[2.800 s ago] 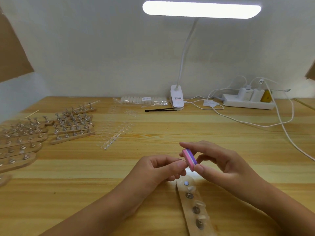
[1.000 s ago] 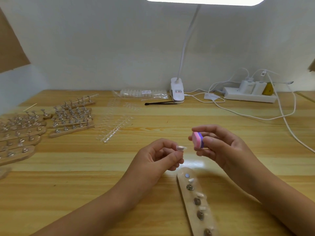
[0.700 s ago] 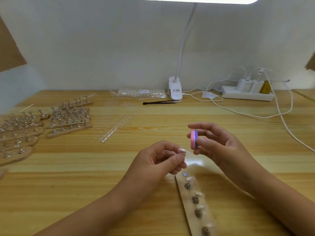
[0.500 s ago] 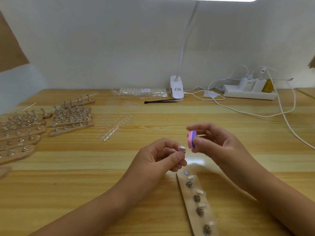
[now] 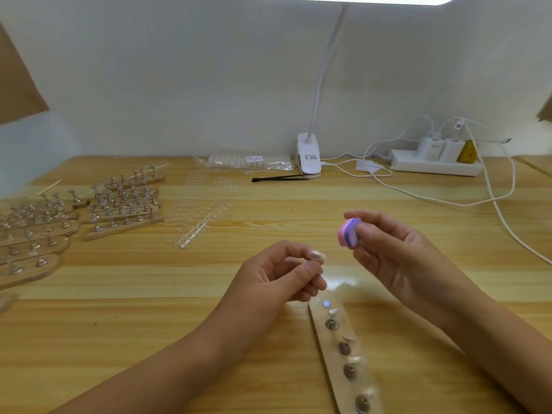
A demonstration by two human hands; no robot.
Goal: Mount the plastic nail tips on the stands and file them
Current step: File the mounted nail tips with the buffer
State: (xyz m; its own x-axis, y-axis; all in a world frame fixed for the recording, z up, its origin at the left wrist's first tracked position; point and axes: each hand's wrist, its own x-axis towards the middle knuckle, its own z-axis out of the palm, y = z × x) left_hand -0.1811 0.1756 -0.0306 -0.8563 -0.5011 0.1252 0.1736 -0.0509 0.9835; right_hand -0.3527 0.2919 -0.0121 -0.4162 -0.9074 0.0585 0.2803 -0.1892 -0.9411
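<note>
Above the wooden strip [image 5: 334, 357], the left hand [image 5: 274, 276] pinches a light, probably springy nail tip [image 5: 316, 254] low; the right hand [image 5: 397, 258] grips the file block [image 5: 348, 233].

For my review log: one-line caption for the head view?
The left hand pinches a nail tip while the right hand holds a pink-purple file block beside it, near a wooden stand strip.

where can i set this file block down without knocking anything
Bare wood: left of the left hand, nearer than the stand racks; and mid-table between the tweezers and the right hand. Crowded: racks and clear tip strips at left, cables at right, the wooden strip between the forearms.
</note>
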